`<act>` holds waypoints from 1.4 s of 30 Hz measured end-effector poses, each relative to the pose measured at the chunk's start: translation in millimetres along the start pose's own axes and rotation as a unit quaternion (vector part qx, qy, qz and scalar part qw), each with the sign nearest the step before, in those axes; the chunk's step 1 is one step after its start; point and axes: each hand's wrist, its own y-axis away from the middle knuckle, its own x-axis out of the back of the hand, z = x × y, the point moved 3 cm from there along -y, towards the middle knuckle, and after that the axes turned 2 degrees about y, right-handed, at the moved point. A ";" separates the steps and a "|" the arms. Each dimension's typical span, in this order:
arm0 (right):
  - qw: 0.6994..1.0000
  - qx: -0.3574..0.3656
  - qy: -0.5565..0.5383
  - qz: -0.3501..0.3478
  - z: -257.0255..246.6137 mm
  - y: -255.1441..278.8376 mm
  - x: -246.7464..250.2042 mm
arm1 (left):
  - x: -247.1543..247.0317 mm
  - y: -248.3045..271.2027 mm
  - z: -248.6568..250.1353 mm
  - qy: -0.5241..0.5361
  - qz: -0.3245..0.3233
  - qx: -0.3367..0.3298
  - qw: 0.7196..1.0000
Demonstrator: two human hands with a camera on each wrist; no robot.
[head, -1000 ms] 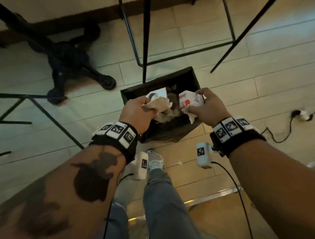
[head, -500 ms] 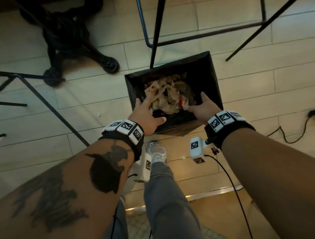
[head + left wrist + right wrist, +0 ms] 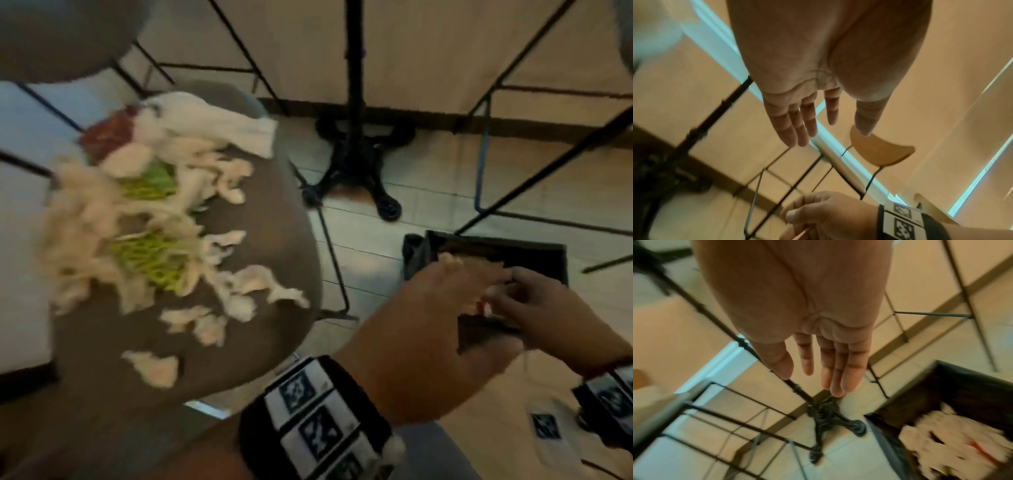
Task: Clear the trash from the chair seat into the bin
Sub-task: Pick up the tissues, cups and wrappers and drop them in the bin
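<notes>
A dark grey chair seat (image 3: pixel 267 260) on the left carries a pile of trash (image 3: pixel 137 233): torn white paper, green shreds (image 3: pixel 147 257), a white napkin (image 3: pixel 205 126) and a red wrapper (image 3: pixel 109 133). The black bin (image 3: pixel 534 263) stands on the floor to its right with crumpled paper (image 3: pixel 953 443) inside. Over the bin's near side my left hand (image 3: pixel 462 291) and right hand (image 3: pixel 534 301) hover close together. The wrist views show the left hand (image 3: pixel 834 133) and the right hand (image 3: pixel 812 382) with straight fingers, holding nothing.
A black cast table pedestal (image 3: pixel 359 164) stands on the tiled floor behind the chair and bin. Thin black metal legs (image 3: pixel 335 260) cross the floor around them. A blue cable (image 3: pixel 479 171) hangs near the wall. A wooden chair back (image 3: pixel 879 149) shows farther off.
Both hands let their crumpled paper go into the bin and now stay open above it. The head view has swung left, bringing the chair seat and its trash into sight.
</notes>
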 end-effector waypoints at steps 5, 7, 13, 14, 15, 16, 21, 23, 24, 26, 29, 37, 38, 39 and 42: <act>0.992 0.121 0.017 -0.008 -123.6 67.8 -5.0 | 86.7 126.8 -1.8 -0.042 0.105 -0.022 0.993; 0.987 0.157 0.038 -0.022 -165.3 90.1 -15.6 | 111.0 175.6 -18.4 -0.055 0.147 -0.004 0.988; 0.955 0.219 0.188 -0.067 -257.5 123.7 -74.5 | 149.9 267.7 -95.5 -0.160 0.264 0.101 0.946; 0.947 0.229 0.212 -0.072 -267.8 125.4 -87.7 | 150.6 271.4 -106.2 -0.177 0.257 0.125 0.942; 0.939 0.239 0.236 -0.071 -276.9 126.1 -100.4 | 150.5 271.8 -115.2 -0.188 0.246 0.146 0.940; 0.932 0.247 0.258 -0.065 -283.9 125.8 -112.7 | 149.5 269.1 -121.1 -0.193 0.233 0.163 0.939; 0.907 0.290 0.304 -0.018 -309.1 115.4 -150.4 | 132.8 228.8 -127.3 -0.226 0.182 0.164 0.943; 0.900 0.294 0.323 -0.013 -315.9 106.7 -152.8 | 130.2 212.3 -129.2 -0.237 0.186 0.157 0.941; 0.893 0.298 0.336 -0.013 -317.9 101.6 -153.0 | 130.6 205.6 -130.9 -0.232 0.190 0.153 0.942; 0.885 0.318 0.340 -0.015 -319.4 92.3 -152.1 | 132.2 196.4 -136.8 -0.217 0.202 0.140 0.945; 0.886 0.347 0.306 -0.009 -317.5 81.1 -150.6 | 138.8 188.5 -140.5 -0.210 0.229 0.111 0.944; 0.942 0.314 0.115 0.026 -305.7 74.4 -113.6 | 160.1 195.9 -134.6 -0.175 0.273 0.084 0.942; 0.945 0.312 0.091 0.028 -306.3 78.1 -105.4 | 162.5 200.2 -129.6 -0.172 0.286 0.074 0.940; 0.946 0.314 0.072 0.029 -307.2 82.6 -97.2 | 164.2 204.8 -124.6 -0.169 0.296 0.066 0.938; 0.941 0.336 0.032 0.039 -311.6 99.4 -70.1 | 168.3 215.2 -106.0 -0.158 0.323 0.032 0.933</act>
